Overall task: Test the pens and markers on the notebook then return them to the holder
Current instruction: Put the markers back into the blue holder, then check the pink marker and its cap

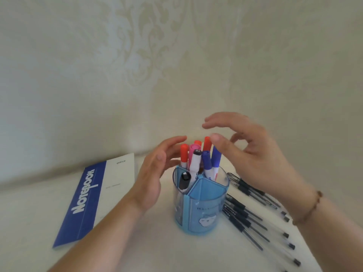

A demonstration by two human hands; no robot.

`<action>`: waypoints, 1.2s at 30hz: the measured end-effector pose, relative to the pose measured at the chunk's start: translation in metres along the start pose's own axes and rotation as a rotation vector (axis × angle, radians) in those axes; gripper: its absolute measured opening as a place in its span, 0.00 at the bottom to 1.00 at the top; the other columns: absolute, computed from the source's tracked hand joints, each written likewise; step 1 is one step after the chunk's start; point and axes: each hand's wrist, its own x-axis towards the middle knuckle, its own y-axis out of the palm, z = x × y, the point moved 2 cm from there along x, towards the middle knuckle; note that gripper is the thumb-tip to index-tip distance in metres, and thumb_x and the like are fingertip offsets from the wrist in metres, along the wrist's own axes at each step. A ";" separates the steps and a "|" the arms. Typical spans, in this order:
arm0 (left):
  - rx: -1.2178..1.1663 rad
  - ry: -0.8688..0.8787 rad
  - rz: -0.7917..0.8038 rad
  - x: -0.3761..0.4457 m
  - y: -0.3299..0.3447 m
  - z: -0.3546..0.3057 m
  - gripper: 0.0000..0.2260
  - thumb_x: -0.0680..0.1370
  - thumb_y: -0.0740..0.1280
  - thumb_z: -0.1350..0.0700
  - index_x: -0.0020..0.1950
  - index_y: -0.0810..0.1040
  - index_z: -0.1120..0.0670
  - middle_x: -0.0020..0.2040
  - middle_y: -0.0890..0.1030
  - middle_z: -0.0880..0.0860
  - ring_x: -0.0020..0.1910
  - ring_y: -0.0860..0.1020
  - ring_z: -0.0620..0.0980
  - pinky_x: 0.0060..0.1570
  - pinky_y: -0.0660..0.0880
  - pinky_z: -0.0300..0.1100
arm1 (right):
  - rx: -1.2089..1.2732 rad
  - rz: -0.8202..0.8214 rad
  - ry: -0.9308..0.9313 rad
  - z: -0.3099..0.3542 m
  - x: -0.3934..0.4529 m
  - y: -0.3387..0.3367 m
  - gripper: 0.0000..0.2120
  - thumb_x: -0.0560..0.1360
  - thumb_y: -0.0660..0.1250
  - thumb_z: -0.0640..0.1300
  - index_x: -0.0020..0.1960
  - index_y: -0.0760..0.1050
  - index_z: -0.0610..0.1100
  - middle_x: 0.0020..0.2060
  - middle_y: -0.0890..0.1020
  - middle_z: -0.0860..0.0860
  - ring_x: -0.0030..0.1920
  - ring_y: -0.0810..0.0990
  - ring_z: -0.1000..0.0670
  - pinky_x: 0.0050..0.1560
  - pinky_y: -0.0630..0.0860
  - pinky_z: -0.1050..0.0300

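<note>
While both hands hover over the markers, neither holds anything: the left hand has its fingers loosely spread and reaching toward the red caps, and the right hand arches above them with fingers relaxed and apart, a beaded bracelet on its wrist. Between the two hands stands the holder, a translucent blue round tub split into compartments, upright on the counter. The markers stand capped in its far compartments: red, pink, white-and-black and blue ones, bunched just under the fingertips. One black-capped marker sits lower in the compartment nearest the left hand. The front compartment shows nothing inside.

Outside the left wrist lies the notebook, closed, flat on the counter, with a blue band along its spine and a pale cover. Under the right forearm a row of clear-barrelled pens with dark grips lies side by side on the counter, just beside the holder.

The counter is covered in plain off-white. Beyond the hands rises a cream wall with a faint damask pattern, evenly lit.
</note>
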 end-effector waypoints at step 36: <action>-0.118 -0.292 -0.036 -0.042 -0.015 -0.105 0.14 0.77 0.62 0.47 0.47 0.77 0.59 0.35 0.77 0.51 0.33 0.76 0.48 0.34 0.71 0.38 | -0.259 0.002 -0.759 0.071 -0.040 0.048 0.12 0.73 0.64 0.32 0.48 0.84 0.40 0.58 0.82 0.47 0.59 0.80 0.42 0.54 0.75 0.46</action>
